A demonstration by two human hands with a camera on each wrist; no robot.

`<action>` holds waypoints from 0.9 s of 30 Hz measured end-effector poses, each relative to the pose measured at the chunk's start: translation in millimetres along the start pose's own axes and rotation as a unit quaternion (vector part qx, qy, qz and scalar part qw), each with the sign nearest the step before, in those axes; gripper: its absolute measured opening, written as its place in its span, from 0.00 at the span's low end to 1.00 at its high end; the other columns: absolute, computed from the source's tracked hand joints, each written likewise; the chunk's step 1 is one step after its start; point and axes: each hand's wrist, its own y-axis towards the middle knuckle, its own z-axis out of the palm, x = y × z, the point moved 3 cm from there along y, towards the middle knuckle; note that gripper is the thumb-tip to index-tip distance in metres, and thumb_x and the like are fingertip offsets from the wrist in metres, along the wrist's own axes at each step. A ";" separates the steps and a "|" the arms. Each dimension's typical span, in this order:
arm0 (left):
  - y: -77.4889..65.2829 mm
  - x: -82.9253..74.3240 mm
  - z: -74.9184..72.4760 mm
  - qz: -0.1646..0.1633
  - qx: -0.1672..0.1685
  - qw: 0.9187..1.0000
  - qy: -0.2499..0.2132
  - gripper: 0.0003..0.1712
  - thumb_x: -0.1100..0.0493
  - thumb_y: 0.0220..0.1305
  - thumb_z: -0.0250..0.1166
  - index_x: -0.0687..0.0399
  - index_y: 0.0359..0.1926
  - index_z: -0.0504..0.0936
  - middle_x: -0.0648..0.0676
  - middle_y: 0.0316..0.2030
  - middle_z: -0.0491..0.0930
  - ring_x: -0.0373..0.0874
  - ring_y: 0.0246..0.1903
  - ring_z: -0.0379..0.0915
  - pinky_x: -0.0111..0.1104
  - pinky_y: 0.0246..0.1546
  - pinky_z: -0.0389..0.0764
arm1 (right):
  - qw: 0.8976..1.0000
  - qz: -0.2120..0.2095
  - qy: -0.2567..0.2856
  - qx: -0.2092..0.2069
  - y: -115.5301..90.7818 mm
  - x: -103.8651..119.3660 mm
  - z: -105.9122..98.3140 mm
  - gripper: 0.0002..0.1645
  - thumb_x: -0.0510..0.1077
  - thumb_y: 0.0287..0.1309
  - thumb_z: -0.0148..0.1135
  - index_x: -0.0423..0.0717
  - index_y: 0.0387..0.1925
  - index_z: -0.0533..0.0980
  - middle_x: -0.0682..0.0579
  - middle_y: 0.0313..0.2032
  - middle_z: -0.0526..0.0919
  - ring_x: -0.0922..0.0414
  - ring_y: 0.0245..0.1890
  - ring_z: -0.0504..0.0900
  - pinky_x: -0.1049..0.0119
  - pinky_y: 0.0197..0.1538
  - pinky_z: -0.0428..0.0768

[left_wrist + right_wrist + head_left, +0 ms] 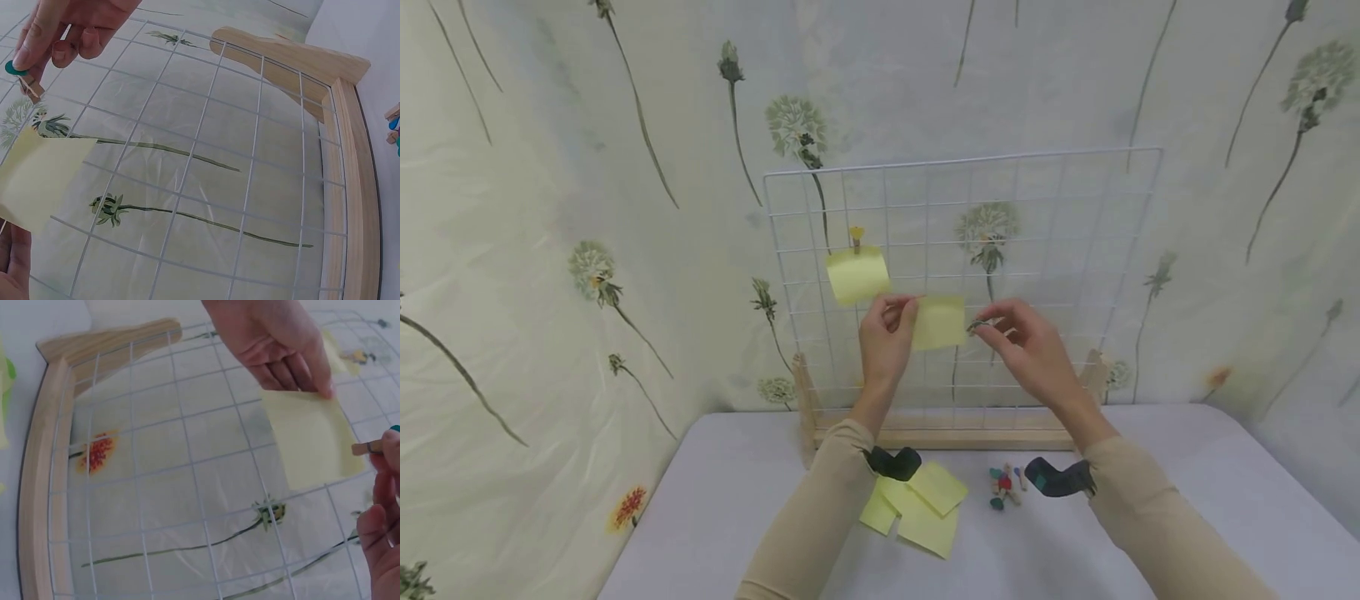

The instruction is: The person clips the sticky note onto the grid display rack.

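My left hand [886, 337] pinches a yellow sticky note [938, 323] by its left edge, in front of the white wire grid [962, 162]. In the right wrist view the left thumb lies at a corner of the note. Just right of the note, my right hand [1033, 350] holds a small wooden clothespin [31, 86] with a green round decoration, between thumb and fingers. The clothespin's tip is close to the note's edge in the right wrist view. Up and left, another yellow note [857, 277] hangs on the grid under a clothespin with a yellow decoration [857, 233].
The grid stands in a wooden base [977, 438] at the back of a white table [737, 475]. In front lie several loose yellow notes [928, 532] and, to their right, a small heap of decorated clothespins [1004, 485]. A floral cloth [700, 150] hangs behind.
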 end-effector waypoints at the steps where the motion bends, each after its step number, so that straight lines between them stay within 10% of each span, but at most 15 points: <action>1: 1.2 2.6 0.2 0.003 -0.002 1.000 0.002 0.09 0.59 0.63 0.62 0.59 0.42 0.79 0.56 0.42 0.85 0.43 0.44 0.83 0.29 0.44 0.81 | 1.000 0.000 -0.003 0.001 2.1 -0.6 0.3 0.13 0.38 0.60 0.60 0.46 0.47 0.74 0.50 0.42 0.81 0.61 0.33 0.76 0.76 0.33 0.73; 27: 12.5 0.6 1.6 0.021 -0.014 0.998 0.053 0.10 0.54 0.65 0.61 0.54 0.42 0.79 0.53 0.41 0.85 0.40 0.42 0.82 0.32 0.42 0.81 | 0.998 -0.048 -0.046 0.015 36.9 6.6 0.9 0.10 0.43 0.61 0.61 0.48 0.43 0.75 0.53 0.38 0.81 0.61 0.19 0.71 0.69 0.23 0.71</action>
